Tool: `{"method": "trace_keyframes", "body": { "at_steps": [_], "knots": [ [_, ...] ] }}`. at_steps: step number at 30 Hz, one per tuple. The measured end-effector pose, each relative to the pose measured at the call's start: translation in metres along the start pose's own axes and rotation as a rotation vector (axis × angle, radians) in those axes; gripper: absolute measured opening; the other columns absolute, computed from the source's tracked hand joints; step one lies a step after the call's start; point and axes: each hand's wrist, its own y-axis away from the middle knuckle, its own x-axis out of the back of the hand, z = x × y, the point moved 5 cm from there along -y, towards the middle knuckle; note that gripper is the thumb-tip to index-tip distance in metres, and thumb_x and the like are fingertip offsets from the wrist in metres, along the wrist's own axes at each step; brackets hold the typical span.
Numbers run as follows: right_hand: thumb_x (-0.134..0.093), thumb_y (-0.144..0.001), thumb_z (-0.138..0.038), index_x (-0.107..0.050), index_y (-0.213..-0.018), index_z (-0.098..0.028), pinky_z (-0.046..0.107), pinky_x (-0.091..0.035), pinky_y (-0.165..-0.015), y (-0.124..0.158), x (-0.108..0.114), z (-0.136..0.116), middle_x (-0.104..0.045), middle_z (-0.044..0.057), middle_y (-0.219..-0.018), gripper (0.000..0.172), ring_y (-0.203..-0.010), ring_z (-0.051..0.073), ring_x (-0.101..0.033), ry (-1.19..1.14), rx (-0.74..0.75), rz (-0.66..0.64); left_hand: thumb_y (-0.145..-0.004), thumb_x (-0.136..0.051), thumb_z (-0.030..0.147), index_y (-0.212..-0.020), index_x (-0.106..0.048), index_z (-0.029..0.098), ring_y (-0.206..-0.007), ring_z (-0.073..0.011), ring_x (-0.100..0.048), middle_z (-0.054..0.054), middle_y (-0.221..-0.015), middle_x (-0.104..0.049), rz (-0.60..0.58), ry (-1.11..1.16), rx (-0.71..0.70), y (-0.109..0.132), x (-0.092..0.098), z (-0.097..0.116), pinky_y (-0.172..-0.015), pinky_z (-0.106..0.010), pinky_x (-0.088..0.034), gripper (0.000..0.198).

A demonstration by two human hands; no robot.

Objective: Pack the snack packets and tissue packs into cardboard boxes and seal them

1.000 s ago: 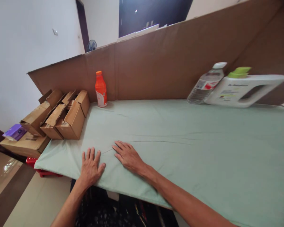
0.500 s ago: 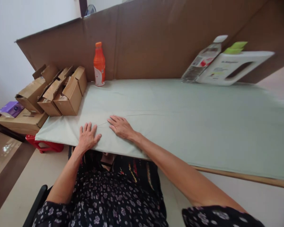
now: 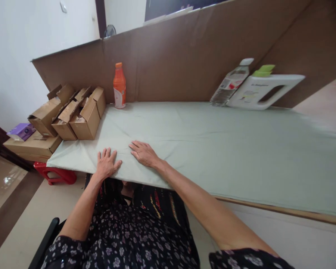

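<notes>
Both of my hands rest palm down on the pale green tablecloth (image 3: 240, 149), close to the table's front edge. My left hand (image 3: 107, 163) lies with its fingers spread, and nothing is in it. To its right, my right hand (image 3: 143, 153) also lies flat, fingers stretched out to the left and holding nothing. Faint creases run through the cloth around the hands. The small open cardboard boxes (image 3: 85, 121) stand beyond my left hand, to the left. Farther back, an orange bottle (image 3: 119, 86) stands upright against the cardboard panel.
A tall brown cardboard panel (image 3: 170, 63) lines the back. Against it, at the right, lean a clear plastic bottle (image 3: 231, 84) and a white jug with a green cap (image 3: 254, 91). A purple packet (image 3: 21, 131) lies at far left, above a red stool (image 3: 56, 175).
The camera view has shifted, so the boxes and bottles sit lower in the picture. My hands stay flat on the cloth in nearly the same place.
</notes>
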Motion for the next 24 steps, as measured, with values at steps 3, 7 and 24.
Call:
{"method": "trace_keyframes", "body": {
  "at_steps": [3, 7, 24],
  "knots": [
    [-0.039, -0.103, -0.031, -0.058, -0.146, -0.021, 0.048, -0.038, -0.115, 0.001, -0.003, 0.000, -0.053, 0.011, -0.156, 0.048, -0.144, 0.028, -0.046, -0.003, 0.006, 0.016, -0.099, -0.063, 0.047, -0.147, -0.052, 0.022, -0.147, -0.0360, -0.040, -0.013, -0.160, -0.043, 0.014, 0.003, -0.006, 0.003, -0.002, -0.001, -0.120, -0.065, -0.030, 0.055],
    [-0.041, -0.103, -0.030, -0.061, -0.142, -0.019, 0.046, -0.041, -0.113, 0.001, -0.006, -0.001, -0.056, 0.013, -0.153, 0.046, -0.141, 0.027, -0.050, -0.001, 0.021, 0.041, -0.099, -0.063, 0.047, -0.145, -0.053, 0.021, -0.146, -0.0358, -0.042, -0.013, -0.158, -0.045, 0.040, 0.009, -0.009, 0.006, -0.004, -0.002, -0.120, -0.064, -0.032, 0.054],
    [-0.048, -0.100, -0.026, -0.065, -0.138, -0.022, 0.049, -0.044, -0.111, 0.011, -0.024, -0.001, -0.061, 0.013, -0.148, 0.043, -0.136, 0.029, -0.056, 0.021, 0.094, 0.139, -0.094, -0.056, 0.038, -0.150, -0.042, 0.012, -0.152, -0.0349, -0.034, -0.023, -0.157, -0.044, 0.754, 0.164, 0.267, -0.027, 0.091, -0.111, -0.123, -0.056, -0.032, 0.063]
  ]
}}
